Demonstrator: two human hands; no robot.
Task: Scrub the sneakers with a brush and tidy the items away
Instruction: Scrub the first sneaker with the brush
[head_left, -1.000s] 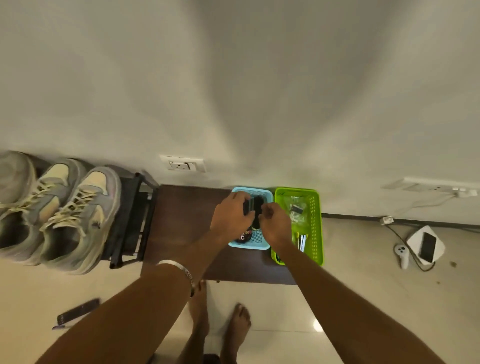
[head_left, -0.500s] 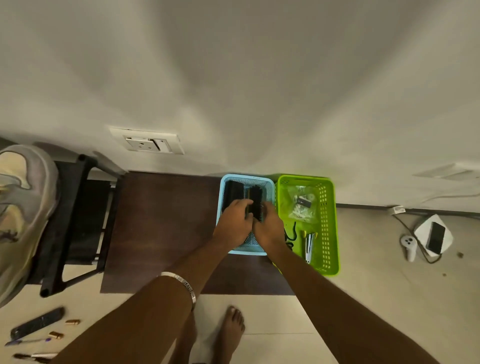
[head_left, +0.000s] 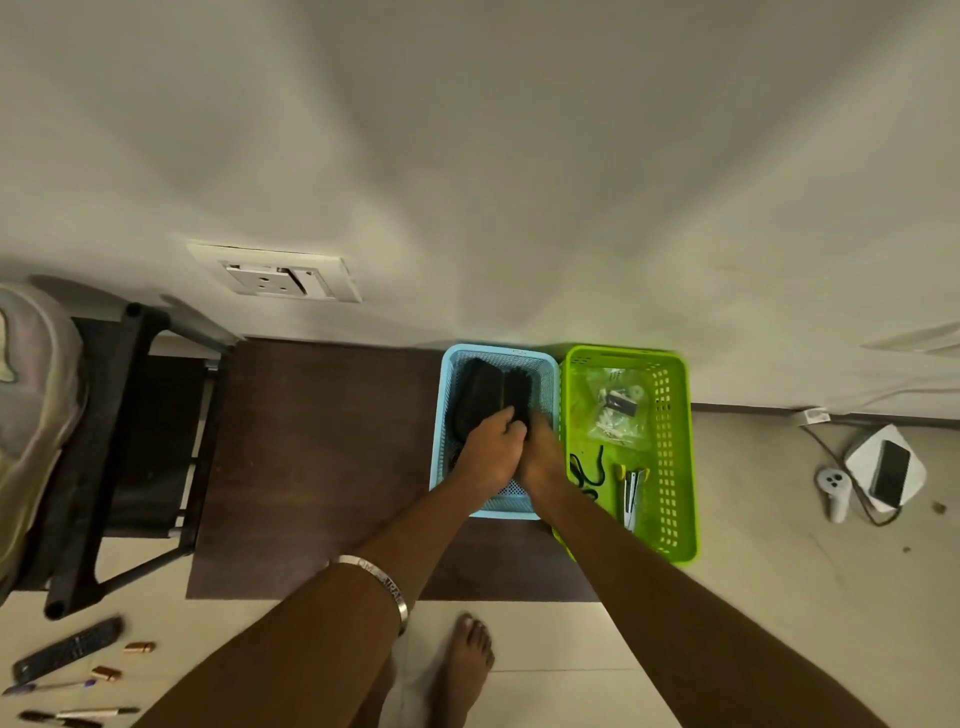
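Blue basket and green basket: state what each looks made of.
Blue basket: seemingly moulded plastic, matte pale blue, going by its fine mesh walls. Green basket: also apparently plastic, bright and slightly glossy, with larger rectangular slots in its wall.

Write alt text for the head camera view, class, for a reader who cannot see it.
Seen from above, a person's left hand and right hand reach into a blue basket holding two black brushes, on a dark brown table. A green basket of small items sits beside it, on its right.

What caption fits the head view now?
Both hands, left hand and right hand, set black brushes into the blue basket beside the green basket.
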